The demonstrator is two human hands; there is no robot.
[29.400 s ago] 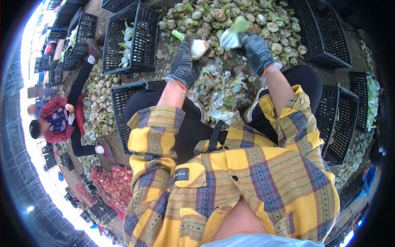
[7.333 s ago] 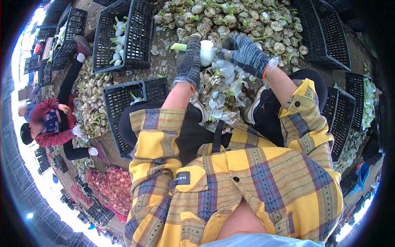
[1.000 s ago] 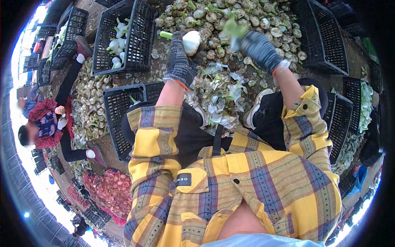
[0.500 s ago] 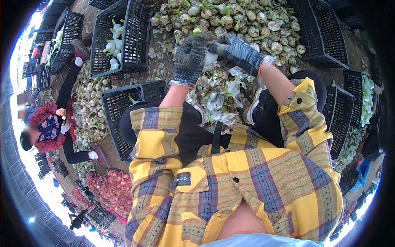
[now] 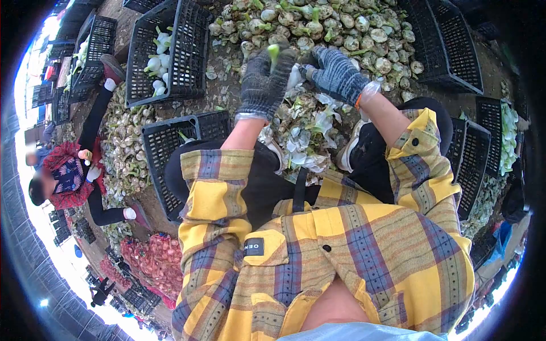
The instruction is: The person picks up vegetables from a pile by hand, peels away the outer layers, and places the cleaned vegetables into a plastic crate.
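Note:
My left hand [image 5: 265, 82], in a dark knitted glove, is closed around a garlic bulb. Only its green stem [image 5: 273, 52] shows above the fingers. To its right, my gloved right hand [image 5: 336, 75] has its fingers curled, with a piece of white garlic skin [image 5: 295, 77] at the thumb tip. Just beyond both hands lies a large heap of unpeeled garlic [image 5: 347, 34], soiled and whitish. Below the hands, between my shoes, loose peeled skins [image 5: 304, 128] are piled on the ground.
A black crate [image 5: 196, 57] at upper left holds several clean white bulbs [image 5: 159, 62]. Another crate [image 5: 165, 133] stands by my left knee, more crates [image 5: 449, 51] to the right. A person [image 5: 65, 170] sits at far left beside another garlic heap [image 5: 122, 153]. Red net sacks [image 5: 153, 261] lie lower left.
My hands have moved slightly apart. The left hand has turned so the green stem points up in front of its fingers, and the right hand has shifted a little to the right.

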